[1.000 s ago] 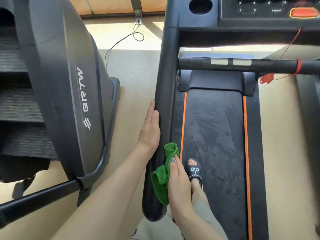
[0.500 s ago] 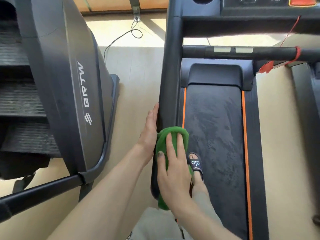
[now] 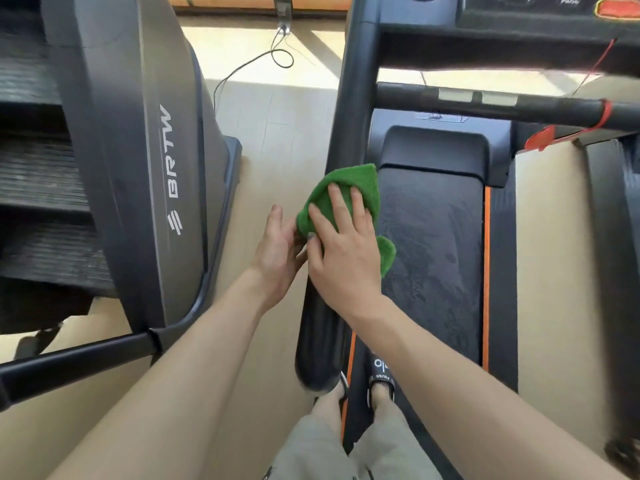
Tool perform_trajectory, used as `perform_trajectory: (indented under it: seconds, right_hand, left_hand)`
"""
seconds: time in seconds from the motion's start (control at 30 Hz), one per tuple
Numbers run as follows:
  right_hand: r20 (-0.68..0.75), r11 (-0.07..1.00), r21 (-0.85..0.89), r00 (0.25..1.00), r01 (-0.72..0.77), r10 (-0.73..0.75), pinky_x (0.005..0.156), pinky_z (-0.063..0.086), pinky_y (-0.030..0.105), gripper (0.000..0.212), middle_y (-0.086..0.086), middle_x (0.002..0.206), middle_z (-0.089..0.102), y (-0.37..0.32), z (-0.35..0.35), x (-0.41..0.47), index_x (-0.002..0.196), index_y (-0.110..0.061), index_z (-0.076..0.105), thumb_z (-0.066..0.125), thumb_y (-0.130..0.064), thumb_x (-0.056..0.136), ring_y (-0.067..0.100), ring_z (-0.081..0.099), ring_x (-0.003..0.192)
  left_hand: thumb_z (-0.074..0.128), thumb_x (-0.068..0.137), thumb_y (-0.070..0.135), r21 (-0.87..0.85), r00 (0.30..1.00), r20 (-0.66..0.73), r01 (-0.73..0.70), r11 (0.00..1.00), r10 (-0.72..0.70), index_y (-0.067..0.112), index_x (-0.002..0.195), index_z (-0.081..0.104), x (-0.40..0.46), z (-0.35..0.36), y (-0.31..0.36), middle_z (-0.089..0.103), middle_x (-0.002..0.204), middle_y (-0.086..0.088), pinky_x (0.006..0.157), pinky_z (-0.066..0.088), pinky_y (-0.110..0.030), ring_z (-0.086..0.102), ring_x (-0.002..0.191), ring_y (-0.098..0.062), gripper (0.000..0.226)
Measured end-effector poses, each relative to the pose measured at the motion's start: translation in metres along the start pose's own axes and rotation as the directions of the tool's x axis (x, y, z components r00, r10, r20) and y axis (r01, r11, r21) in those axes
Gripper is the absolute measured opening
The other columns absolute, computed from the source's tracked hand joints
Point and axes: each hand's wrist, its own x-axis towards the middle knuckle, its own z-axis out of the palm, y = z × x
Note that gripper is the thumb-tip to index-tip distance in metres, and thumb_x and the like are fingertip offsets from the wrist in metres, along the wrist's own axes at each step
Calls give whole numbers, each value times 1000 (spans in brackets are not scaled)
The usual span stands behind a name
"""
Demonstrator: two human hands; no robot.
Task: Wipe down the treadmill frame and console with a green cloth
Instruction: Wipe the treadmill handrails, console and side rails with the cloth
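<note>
The right hand (image 3: 341, 258) presses the cloth (image 3: 349, 188) flat-fingered onto the rail (image 3: 349, 109), which runs straight ahead of both hands; the left hand (image 3: 277, 251), fingers straight, braces the rail's outer side.

The floor (image 3: 277, 133) is pale wood-look boards, with a bright patch of sunlight at the far end. On it stands the treadmill (image 3: 498, 271), its dark belt (image 3: 433, 258) edged with orange stripes. To the left of it stands another gray machine (image 3: 138, 168) marked "BRTW", and its dark base bar (image 3: 79, 362) runs along the floor. A thin black cable (image 3: 249, 64) lies on the floor between the two machines, looped near a wall socket. At the right edge a further dark machine (image 3: 613, 237) stands on the floor, only partly in view. Two feet in black slippers (image 3: 381, 375) stand on the treadmill.
</note>
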Motion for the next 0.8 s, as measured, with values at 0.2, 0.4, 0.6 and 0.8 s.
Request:
perform_trajectory:
  seconds: [0.2, 0.4, 0.6, 0.8]
  right_hand:
    - [150, 969, 44, 958, 242, -245, 123, 20, 54, 40, 2, 157, 43, -7, -3, -135, 129, -19, 66, 56, -25, 91, 32, 25, 152]
    - [150, 793, 107, 779, 599, -609, 117, 32, 50, 30, 5, 144, 56, 27, -8, -132, 120, -21, 69, 49, -33, 100, 30, 41, 143]
    - [-24, 889, 453, 998, 61, -57, 125, 19, 50, 44, 9, 162, 32, 40, 6, -18, 144, -17, 55, 42, -30, 104, 28, 19, 153]
    - [408, 448, 699, 825, -557, 391, 126, 16, 34, 55, -21, 164, 23, 31, 16, -25, 157, -46, 25, 30, -60, 104, -2, 20, 150]
  left_hand:
    - [14, 107, 49, 31, 989, -149, 30, 999, -25, 11, 152, 38, 1, 4, -7, 46, 153, -3, 120, 28, -33, 40, 142, -12, 63]
    - [22, 107, 50, 285, 974, -223, 39, 958, 27, 39, 130, 48, -4, 25, -17, 55, 125, 28, 90, 35, -1, 52, 104, 21, 36]
    - [16, 106, 52, 219, 977, -209, 9, 976, 38, 24, 144, 53, -4, 22, -14, 61, 140, 5, 118, 32, -35, 51, 133, -9, 59]
    - [28, 99, 60, 406, 879, -433, -7, 914, 200, 26, 147, 48, -2, 48, -29, 48, 145, 18, 120, 23, -31, 43, 137, -5, 62]
